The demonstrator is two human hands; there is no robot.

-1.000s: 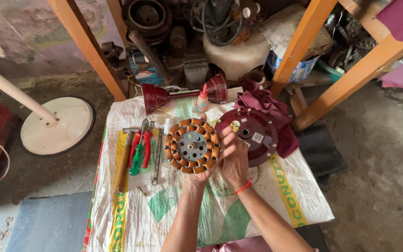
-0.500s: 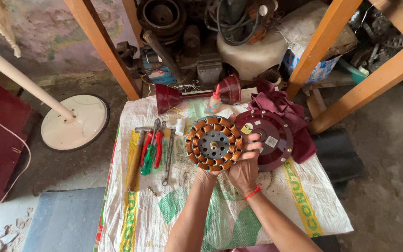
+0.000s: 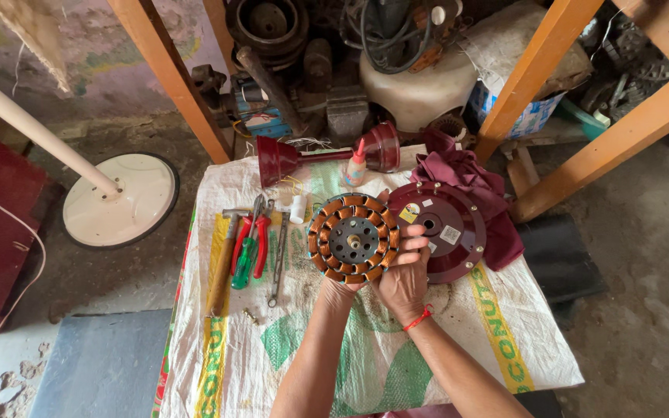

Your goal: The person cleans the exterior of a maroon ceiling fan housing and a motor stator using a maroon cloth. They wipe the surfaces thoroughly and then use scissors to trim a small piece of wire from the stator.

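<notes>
Stator [image 3: 353, 238], the round copper-wound ring, sits raised above the woven sack [image 3: 365, 356], face turned up toward you, hub hole centred; being a disc, it has no long axis; your left hand [image 3: 337, 290] cups its lower rim from beneath; your right hand [image 3: 404, 280] clamps the right edge, fingers [image 3: 413, 241] curled over the windings; the maroon motor cover [image 3: 443, 231] lies just beside it, to the right.

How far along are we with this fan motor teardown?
Done: the maroon cover lies on the sack, off the stator. In hand: the copper-wound stator, held up by left hand and right hand. Left: hammer and pliers lie untouched.
</notes>
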